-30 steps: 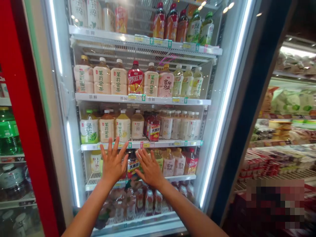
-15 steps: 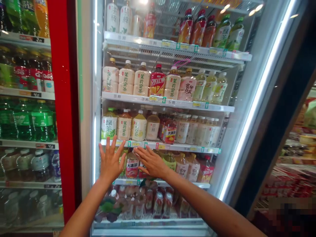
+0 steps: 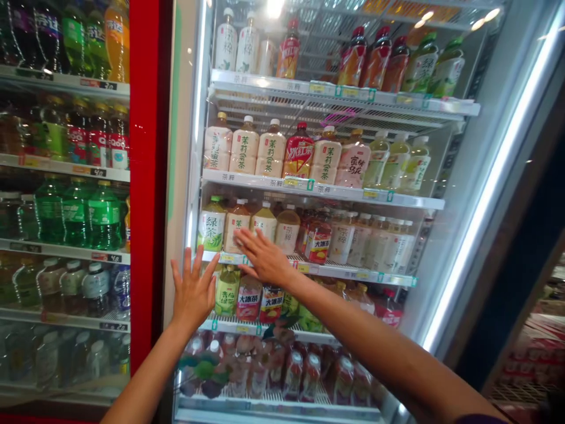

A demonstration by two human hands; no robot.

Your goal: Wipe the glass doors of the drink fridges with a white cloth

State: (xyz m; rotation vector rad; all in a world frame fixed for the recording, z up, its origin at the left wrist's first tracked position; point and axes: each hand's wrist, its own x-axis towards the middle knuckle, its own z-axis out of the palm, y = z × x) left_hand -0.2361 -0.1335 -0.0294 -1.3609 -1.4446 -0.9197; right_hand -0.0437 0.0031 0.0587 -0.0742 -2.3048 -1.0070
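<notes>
My left hand [image 3: 193,293] is raised with its fingers spread, by the left edge of a lit drinks cooler [image 3: 188,171]. It holds nothing. My right hand [image 3: 265,259] reaches across the cooler's middle, fingers stretched out and empty. Its fingertips cover part of a pale-labelled tea bottle [image 3: 237,221] on the third shelf. A green tea bottle [image 3: 212,227] stands above my left hand, and a green-labelled bottle [image 3: 226,294] sits on the shelf below, between the hands. Both hands seem to be at the glass front; I cannot tell whether they touch it.
A second cooler with a red frame [image 3: 150,176] stands on the left, stocked with bottles such as green soda [image 3: 105,215]. Leaf-and-flower shapes [image 3: 205,371] show low on the glass. The cooler's bright light strip [image 3: 481,229] slants at the right, with stacked goods beyond.
The view has swung left, so the coolers sit further right in the picture. Against the shelves, my left hand is further left and my right hand is higher, over the third-shelf bottles.
</notes>
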